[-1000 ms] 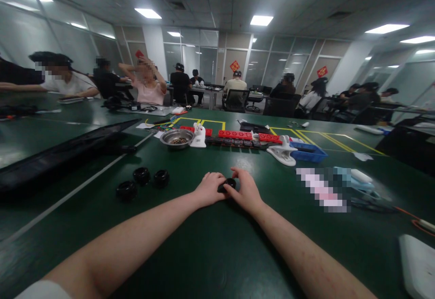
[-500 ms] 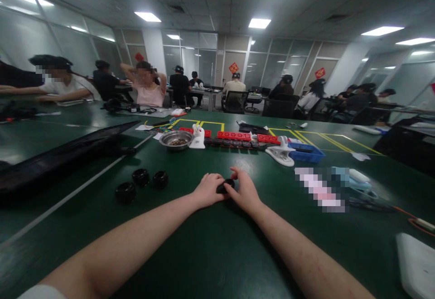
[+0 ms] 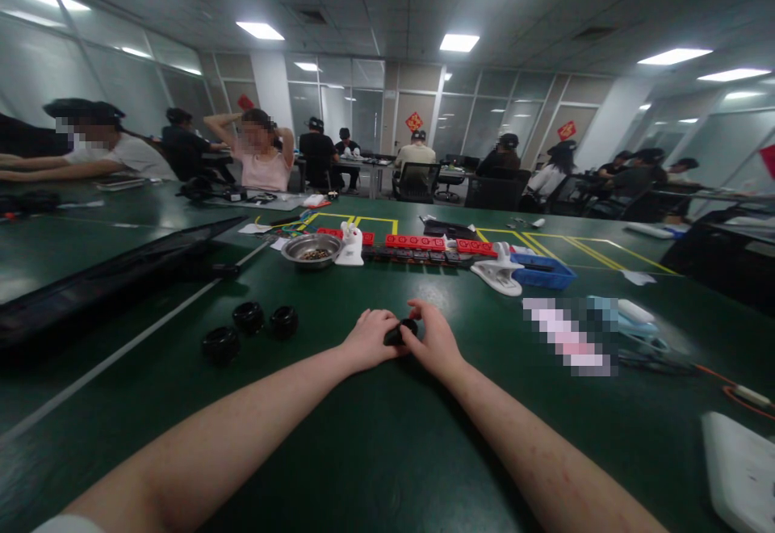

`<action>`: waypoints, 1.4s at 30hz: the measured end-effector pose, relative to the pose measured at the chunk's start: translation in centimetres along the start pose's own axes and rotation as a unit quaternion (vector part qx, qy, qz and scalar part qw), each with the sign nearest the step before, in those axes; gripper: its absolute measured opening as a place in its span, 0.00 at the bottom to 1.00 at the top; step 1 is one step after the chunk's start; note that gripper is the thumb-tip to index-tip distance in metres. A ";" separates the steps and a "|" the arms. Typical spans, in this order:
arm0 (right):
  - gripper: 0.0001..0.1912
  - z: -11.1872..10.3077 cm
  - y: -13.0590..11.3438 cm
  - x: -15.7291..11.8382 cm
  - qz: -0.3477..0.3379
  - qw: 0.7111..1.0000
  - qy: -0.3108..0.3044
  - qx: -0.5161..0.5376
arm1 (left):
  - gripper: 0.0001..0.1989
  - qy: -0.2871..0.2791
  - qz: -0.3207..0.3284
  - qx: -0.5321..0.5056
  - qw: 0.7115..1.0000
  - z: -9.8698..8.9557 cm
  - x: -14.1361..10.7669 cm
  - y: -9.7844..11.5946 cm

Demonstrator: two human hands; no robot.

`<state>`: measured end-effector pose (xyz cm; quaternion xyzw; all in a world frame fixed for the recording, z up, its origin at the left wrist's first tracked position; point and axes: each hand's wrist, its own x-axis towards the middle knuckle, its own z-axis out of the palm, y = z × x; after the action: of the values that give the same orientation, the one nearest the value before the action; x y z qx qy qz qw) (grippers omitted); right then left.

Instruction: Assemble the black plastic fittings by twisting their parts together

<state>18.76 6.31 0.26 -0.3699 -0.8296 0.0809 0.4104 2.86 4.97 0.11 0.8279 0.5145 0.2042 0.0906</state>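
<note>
Between my two hands, just above the green table [image 3: 339,452], is a small black wheel [image 3: 409,326] with a hollow round opening. My left hand [image 3: 370,339] wraps around its left side. From the right, my right hand [image 3: 434,341] grips it with the thumb on its near edge and the index finger raised beyond it. The palms hide much of the wheel. To the left sit three similar black wheels: one at the front [image 3: 221,345], one behind it [image 3: 248,317] and one on the right [image 3: 284,321].
Ahead stand a metal bowl [image 3: 311,250] of small parts, white stands [image 3: 497,270], a red strip [image 3: 415,241] and a blue tray [image 3: 545,272]. A long black board [image 3: 121,279] lies left. Right are a cable [image 3: 659,365] and white box [image 3: 739,468]. People [image 3: 263,153] sit beyond.
The view has shifted slightly, so the table's things appear a little further left. Both hands keep their hold on the wheel, almost still.
</note>
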 end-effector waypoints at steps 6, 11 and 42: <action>0.22 -0.3 -0.3 -0.1 -0.018 1.000 -0.002 0.009 | 0.16 -0.012 -0.003 0.007 1.000 0.0 0.1 0.0; 0.21 -0.3 -0.2 0.0 0.003 1.000 0.011 -0.002 | 0.17 -0.002 0.003 0.006 1.000 0.2 0.0 -0.1; 0.18 -0.1 -0.1 0.0 0.019 1.000 0.007 0.003 | 0.17 0.004 0.010 0.011 1.000 0.3 0.0 -0.3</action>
<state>18.75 6.25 0.36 -0.3851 -0.8193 0.0887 0.4155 2.74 5.18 -0.32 0.8332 0.5085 0.2031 0.0771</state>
